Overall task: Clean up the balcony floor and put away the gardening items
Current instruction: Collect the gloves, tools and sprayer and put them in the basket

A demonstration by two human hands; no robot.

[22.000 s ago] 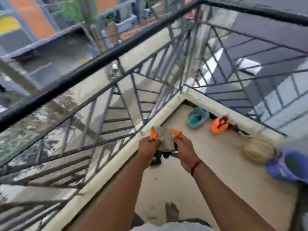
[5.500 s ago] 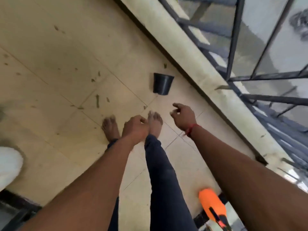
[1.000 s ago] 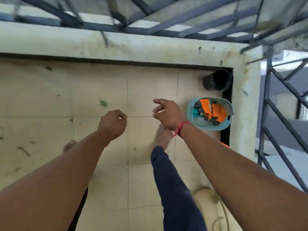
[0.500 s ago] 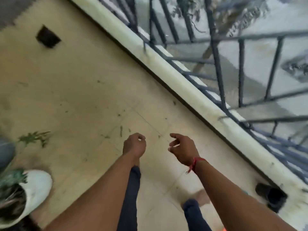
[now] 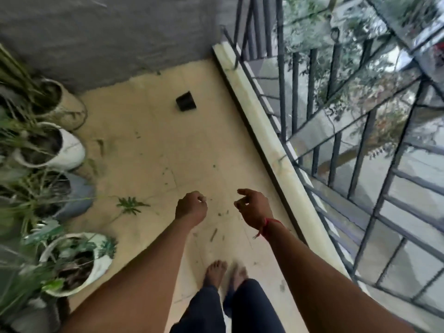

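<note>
A small black pot [image 5: 186,104] lies tipped on the beige balcony floor [image 5: 153,145] at the far end, near the grey wall. Bits of leaf and stem litter the tiles, and a green leaf [image 5: 129,205] on a stalk lies left of my hands. My left hand [image 5: 191,207] hangs over the floor with its fingers curled into a loose fist, holding nothing. My right hand [image 5: 253,209] is beside it, fingers half bent and apart, also holding nothing. Both hands are well short of the black pot.
Several potted plants line the left side: a beige pot [image 5: 60,102], a white pot [image 5: 64,150], a grey pot [image 5: 77,198] and another white pot [image 5: 96,263]. A pale curb [image 5: 262,131] and dark metal railing [image 5: 336,131] run along the right. My bare feet [image 5: 216,272] stand below.
My view has swung further along the balcony: the black pot at the far end is now nearer the middle and more plant pots show on the left. Both hands stay held out and hold nothing.
</note>
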